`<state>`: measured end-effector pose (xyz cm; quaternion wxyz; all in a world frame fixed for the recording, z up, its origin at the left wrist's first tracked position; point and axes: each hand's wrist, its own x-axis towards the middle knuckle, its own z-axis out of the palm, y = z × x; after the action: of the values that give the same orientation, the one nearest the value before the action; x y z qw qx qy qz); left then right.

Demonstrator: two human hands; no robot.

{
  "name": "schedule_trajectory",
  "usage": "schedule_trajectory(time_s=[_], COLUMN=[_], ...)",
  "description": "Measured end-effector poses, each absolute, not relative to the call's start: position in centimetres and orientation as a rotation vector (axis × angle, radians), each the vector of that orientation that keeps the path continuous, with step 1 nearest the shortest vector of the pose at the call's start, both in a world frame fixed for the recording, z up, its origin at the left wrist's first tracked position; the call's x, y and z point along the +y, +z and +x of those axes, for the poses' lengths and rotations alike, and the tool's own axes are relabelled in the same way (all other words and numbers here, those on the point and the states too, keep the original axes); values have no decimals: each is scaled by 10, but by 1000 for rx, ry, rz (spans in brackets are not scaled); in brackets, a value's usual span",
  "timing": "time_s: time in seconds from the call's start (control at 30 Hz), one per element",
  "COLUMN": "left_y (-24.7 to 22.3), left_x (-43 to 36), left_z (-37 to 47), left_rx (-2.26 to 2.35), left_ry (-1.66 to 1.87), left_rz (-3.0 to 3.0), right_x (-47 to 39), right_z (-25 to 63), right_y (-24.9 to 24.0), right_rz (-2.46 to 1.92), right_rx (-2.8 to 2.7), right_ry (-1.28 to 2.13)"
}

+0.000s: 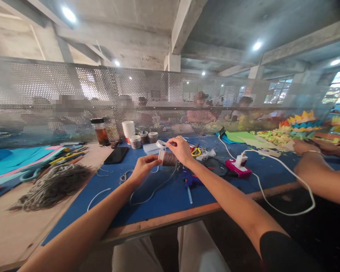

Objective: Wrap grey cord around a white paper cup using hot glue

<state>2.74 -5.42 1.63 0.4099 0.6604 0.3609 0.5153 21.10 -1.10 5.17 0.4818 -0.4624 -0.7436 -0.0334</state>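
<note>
head view: blue-topped table [155,207] under concrete beams [188,22]; cord-wrapped cup [169,159] sideways, long axis left-right, white end leftward in left hand's [142,169] pinch, right hand [181,150] pinched narrow, hold unclear.

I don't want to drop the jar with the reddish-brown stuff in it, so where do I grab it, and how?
Grip the clear jar around its middle, below the dark lid, coming from the front. It stands upright with tall sides to wrap around, and the mesh screen is close behind it. I wouldn't lift by the lid, which might be loose.
</note>
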Motion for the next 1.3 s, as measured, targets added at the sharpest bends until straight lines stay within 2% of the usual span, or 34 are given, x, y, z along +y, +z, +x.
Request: schedule_trajectory(time_s=[1.0,1.3], left_y=[20,20], left_x=[-58,-57], left_z=[28,27], left_rx=[898,876], left_ry=[1272,1269], left_rz=[1681,1691], right_x=[-4,1], right_z=[215,219], right_y=[40,39], right_rz=[-1232,-1183], right_rx=[-1881,-1928], right_ry=[-22,227])
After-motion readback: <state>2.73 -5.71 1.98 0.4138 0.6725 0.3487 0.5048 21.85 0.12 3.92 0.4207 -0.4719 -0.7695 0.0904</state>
